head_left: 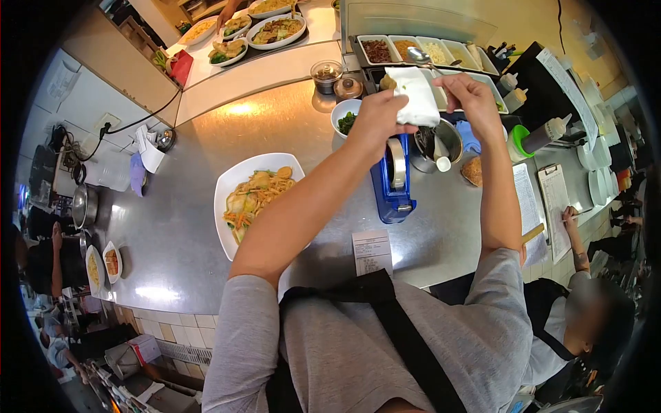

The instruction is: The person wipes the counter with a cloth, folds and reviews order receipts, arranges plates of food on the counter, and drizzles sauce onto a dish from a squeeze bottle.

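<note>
Apron (416, 337) nearest, cloth (417, 103) in left grip (379, 117)

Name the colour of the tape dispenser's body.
The tape dispenser has a blue body, shown in the head view.

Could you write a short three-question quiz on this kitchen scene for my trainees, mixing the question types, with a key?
1. Which of the wearer's hands clearly grips the folded white cloth or paper?
2. True or false: the noodle plate stands left of the blue tape dispenser in the picture.
3. Which lies closest to the picture's bottom edge: (a) the bowl of greens, (b) the printed receipt, (c) the spoon?

Key: 1. left hand; 2. true; 3. b.
</note>
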A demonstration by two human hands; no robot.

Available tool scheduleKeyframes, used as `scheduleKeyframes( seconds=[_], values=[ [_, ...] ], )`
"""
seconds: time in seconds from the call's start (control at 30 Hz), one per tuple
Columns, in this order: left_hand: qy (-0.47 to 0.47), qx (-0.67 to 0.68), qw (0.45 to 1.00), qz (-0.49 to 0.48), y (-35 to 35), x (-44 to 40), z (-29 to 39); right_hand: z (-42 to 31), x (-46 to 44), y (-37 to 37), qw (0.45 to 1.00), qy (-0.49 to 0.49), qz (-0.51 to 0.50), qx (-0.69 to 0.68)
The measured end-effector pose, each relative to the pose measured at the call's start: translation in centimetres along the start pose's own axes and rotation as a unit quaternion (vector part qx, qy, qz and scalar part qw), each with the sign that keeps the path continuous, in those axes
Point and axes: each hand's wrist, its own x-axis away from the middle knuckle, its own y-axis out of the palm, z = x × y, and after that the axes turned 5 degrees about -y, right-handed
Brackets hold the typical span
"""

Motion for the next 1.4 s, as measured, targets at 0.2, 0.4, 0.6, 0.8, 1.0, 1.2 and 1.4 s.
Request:
scheduleKeyframes(
  seconds=[0.2,0.4,0.6,0.8,1.0,1.2,1.4],
  values=[
    [-0.098,-0.06,0.992,-0.047,-4.1,1.9,-3.6,6.3,-3.1,-2.8,0.954,-0.001,-0.009,0.299],
    [-0.131,-0.081,0.988,0.001,-4.4,3.4,-6.3,10.4,-6.2,-1.5,0.87,0.021,-0.134,0.474],
    [-0.16,-0.096,0.982,0.019,-5.1,4.1,-7.6,10.3,-8.7,0.8,0.775,0.0,-0.162,0.61],
    [-0.064,-0.119,0.991,0.012,-6.8,6.4,-8.9,13.9,-11.2,3.6,0.799,-0.021,-0.357,0.484],
    [0.044,-0.22,0.971,0.089,-10.9,14.5,-5.5,17.9,-12.5,3.5,0.784,-0.027,-0.366,0.5],
    [0.207,-0.298,0.843,0.396,-18.5,23.2,-4.4,18.6,-13.5,0.6,0.907,0.161,-0.267,0.284],
    [0.135,-0.256,0.784,0.549,-24.2,29.3,-9.8,10.0,-12.7,-3.0,0.964,0.18,-0.176,0.089]
  ],
)
